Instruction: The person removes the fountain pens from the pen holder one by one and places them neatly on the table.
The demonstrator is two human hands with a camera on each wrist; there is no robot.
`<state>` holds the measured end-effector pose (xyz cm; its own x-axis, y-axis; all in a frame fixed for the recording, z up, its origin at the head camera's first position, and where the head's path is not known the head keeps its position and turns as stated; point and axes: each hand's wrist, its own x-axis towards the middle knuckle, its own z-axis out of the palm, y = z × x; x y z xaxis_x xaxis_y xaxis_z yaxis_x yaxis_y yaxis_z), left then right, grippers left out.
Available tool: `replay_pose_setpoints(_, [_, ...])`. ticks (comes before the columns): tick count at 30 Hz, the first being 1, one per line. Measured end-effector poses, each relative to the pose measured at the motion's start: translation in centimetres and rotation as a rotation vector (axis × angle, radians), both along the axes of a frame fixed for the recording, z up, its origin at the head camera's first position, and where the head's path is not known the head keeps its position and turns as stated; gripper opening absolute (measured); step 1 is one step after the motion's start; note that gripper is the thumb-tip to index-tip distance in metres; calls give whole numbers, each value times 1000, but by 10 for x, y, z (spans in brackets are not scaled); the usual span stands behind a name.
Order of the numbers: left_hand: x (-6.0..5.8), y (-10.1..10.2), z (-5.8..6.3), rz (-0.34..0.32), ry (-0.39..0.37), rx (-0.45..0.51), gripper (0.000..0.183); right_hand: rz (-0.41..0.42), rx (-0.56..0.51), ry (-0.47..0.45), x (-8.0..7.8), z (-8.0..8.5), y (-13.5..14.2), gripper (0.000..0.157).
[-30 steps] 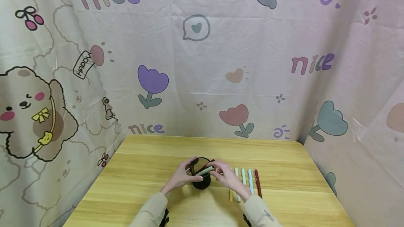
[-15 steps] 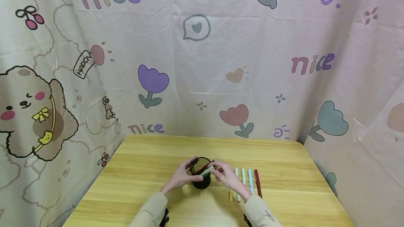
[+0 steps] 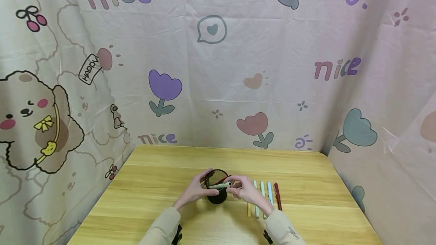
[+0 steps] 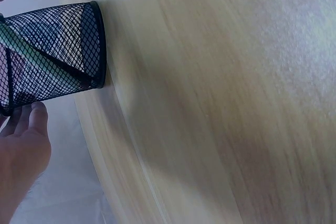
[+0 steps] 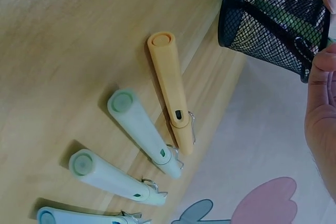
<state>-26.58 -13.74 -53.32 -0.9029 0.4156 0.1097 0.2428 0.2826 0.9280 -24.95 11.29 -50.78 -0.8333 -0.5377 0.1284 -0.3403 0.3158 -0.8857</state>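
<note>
A black mesh pen holder (image 3: 218,197) stands upright on the wooden table. My left hand (image 3: 195,189) grips it from the left, thumb in front, fingers around the far side. My right hand (image 3: 248,189) pinches a pale green pen (image 3: 221,186) by its right end; in the head view it slants across the holder's mouth. Through the mesh, the right wrist view shows a dark pen (image 5: 273,29) with a clip inside, and green shows alongside it. In the left wrist view, fingers of my left hand (image 4: 26,148) press against the holder (image 4: 58,51).
Right of the holder several pens lie in a row: a yellow pen (image 5: 170,85), two pale green ones, a light blue pen (image 3: 270,189) and a dark red pen (image 3: 277,196). A patterned curtain (image 3: 218,86) hangs behind the table (image 3: 163,162).
The pale green pen has turned from a steeper slant to a flatter one across the holder's mouth as my right hand shifts slightly. My left hand and the holder stay put.
</note>
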Motion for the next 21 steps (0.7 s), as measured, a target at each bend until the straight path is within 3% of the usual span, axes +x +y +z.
replay_pose_setpoints(6, [1, 0, 1, 11, 12, -15, 95, -5, -34, 10, 0, -2, 0, 29])
replay_pose_setpoints(13, [1, 0, 0, 22, 23, -24, 96, -109, -68, 40, 3, -5, 0, 23])
replay_pose_setpoints(21, [0, 0, -1, 12, 27, -13, 95, -196, -225, 59, 6, -9, 4, 25])
